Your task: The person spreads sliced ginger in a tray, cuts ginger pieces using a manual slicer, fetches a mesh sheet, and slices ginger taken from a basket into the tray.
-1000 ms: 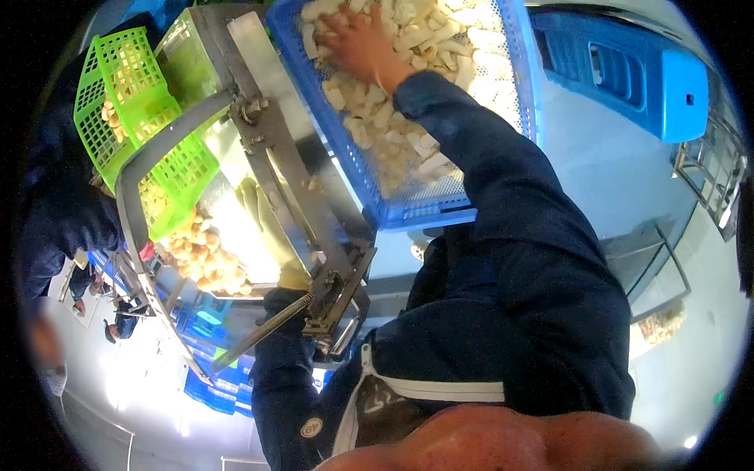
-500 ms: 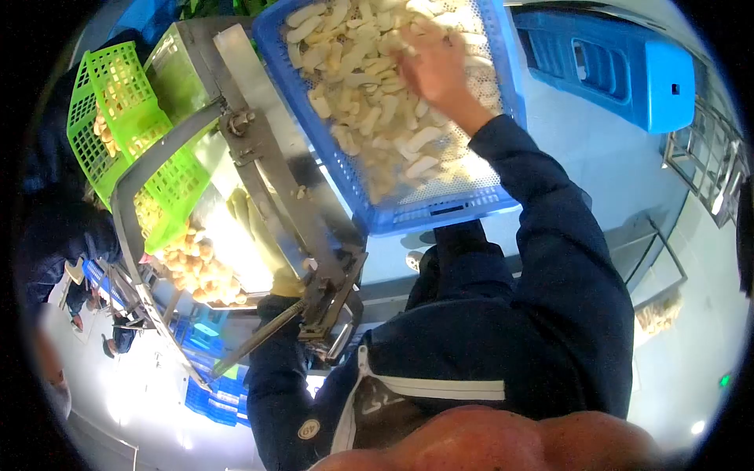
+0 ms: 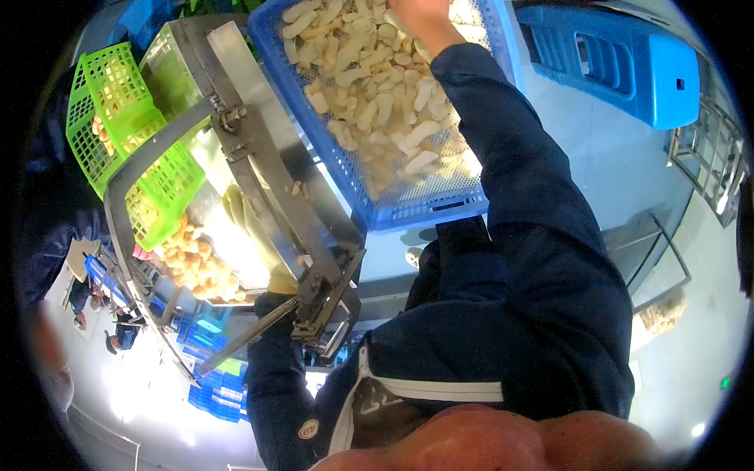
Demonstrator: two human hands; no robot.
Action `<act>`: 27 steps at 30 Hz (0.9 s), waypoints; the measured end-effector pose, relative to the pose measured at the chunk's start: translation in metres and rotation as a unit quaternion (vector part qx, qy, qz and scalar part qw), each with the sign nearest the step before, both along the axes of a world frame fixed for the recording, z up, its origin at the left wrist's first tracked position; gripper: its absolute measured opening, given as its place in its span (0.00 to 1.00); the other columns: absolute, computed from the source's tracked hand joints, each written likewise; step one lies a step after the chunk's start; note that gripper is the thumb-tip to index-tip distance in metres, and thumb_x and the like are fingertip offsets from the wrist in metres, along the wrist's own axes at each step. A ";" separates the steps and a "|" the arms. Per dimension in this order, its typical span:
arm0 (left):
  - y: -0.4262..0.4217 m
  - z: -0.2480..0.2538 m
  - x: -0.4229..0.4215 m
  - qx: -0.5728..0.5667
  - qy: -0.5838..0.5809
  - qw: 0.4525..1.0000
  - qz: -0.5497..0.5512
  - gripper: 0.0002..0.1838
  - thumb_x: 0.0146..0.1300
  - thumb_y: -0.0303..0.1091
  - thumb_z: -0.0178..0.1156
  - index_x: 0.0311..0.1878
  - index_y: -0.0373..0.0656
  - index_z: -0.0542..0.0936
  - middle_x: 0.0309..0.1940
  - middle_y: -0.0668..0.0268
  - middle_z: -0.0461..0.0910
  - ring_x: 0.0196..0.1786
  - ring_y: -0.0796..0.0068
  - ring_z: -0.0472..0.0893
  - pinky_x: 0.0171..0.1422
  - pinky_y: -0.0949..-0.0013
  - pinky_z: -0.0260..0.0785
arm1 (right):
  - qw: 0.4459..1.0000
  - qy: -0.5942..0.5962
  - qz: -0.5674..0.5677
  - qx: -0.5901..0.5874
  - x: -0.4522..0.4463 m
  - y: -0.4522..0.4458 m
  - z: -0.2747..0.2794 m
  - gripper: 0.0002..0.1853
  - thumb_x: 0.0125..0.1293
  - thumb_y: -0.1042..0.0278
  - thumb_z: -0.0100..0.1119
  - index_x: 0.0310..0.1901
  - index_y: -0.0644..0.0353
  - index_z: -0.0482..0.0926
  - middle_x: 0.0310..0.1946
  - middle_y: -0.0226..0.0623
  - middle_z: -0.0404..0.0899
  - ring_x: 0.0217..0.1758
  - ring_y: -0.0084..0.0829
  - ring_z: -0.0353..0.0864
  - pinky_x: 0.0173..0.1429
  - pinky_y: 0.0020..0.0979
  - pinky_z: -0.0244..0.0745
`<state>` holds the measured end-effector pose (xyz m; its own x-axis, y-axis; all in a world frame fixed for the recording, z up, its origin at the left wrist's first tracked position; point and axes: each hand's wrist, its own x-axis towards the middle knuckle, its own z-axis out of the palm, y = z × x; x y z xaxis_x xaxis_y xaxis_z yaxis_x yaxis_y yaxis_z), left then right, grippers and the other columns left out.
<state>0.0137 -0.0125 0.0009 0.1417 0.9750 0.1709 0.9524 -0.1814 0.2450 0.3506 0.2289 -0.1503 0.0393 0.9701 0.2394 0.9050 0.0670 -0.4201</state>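
Observation:
My right hand (image 3: pixel 424 17) is over the upper part of a blue perforated crate (image 3: pixel 420 214) of pale sliced pieces (image 3: pixel 365 110); its fingers are cut off by the frame's top edge. My left hand (image 3: pixel 250 224), in a yellowish glove, lies beside a metal frame with a hinged bar (image 3: pixel 290 204). Its fingers look stretched out, partly behind the metal. Next to it, on a bright surface, is a pile of light-brown rounded pieces (image 3: pixel 196 263).
Bright green baskets (image 3: pixel 169 169) with pieces in them stand at the left. A blue plastic stool (image 3: pixel 667 82) is at the upper right. Another person's dark sleeve (image 3: pixel 59 235) shows at the left edge. Blue crates (image 3: pixel 220 396) are stacked below.
My right hand has moved from the crate's upper left across to its right, then up to the top edge. Some pieces lie differently. My left hand stays beside the metal frame.

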 end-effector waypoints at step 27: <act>-0.004 -0.002 -0.002 -0.028 -0.028 0.999 0.025 0.23 0.73 0.30 0.47 0.70 0.37 0.65 0.73 0.53 0.60 0.76 0.49 0.58 0.78 0.53 0.54 | 0.991 -0.059 0.119 -0.027 0.035 -0.133 -0.036 0.21 0.67 0.53 0.60 0.61 0.39 0.77 0.66 0.30 0.68 0.72 0.43 0.61 0.70 0.56 0.55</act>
